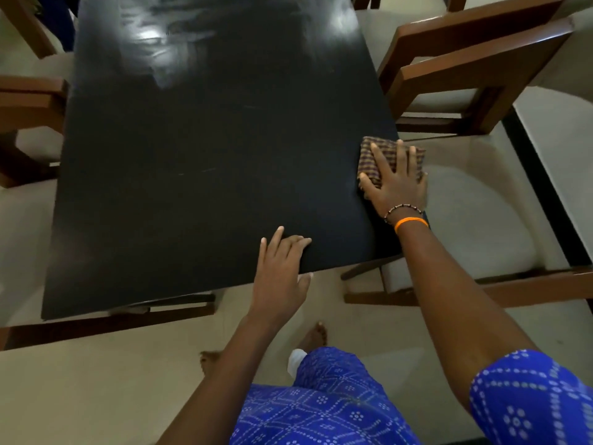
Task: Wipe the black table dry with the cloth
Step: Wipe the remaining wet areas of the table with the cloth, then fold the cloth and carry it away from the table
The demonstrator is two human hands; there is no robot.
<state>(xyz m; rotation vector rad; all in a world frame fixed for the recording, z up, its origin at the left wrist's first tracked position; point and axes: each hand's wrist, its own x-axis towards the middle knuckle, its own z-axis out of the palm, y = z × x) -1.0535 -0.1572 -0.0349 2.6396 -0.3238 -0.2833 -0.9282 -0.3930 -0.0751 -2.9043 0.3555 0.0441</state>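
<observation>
Gleaming black table point(199, 162), far end wet-streaked

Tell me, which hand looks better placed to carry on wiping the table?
The right hand: it already presses flat on the checked cloth at the black table's right edge. The left hand only rests on the near edge.

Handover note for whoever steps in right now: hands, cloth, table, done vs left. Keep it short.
Right hand: fingers flat, pressing the checked cloth onto the black table at its right edge.
Left hand: open, resting on the near edge, thumb under the rim.
Done: near half looks matte, apparently wiped.
Left: streaky sheen at the far end, probably still wet; finish the right edge, then work across to there.
</observation>
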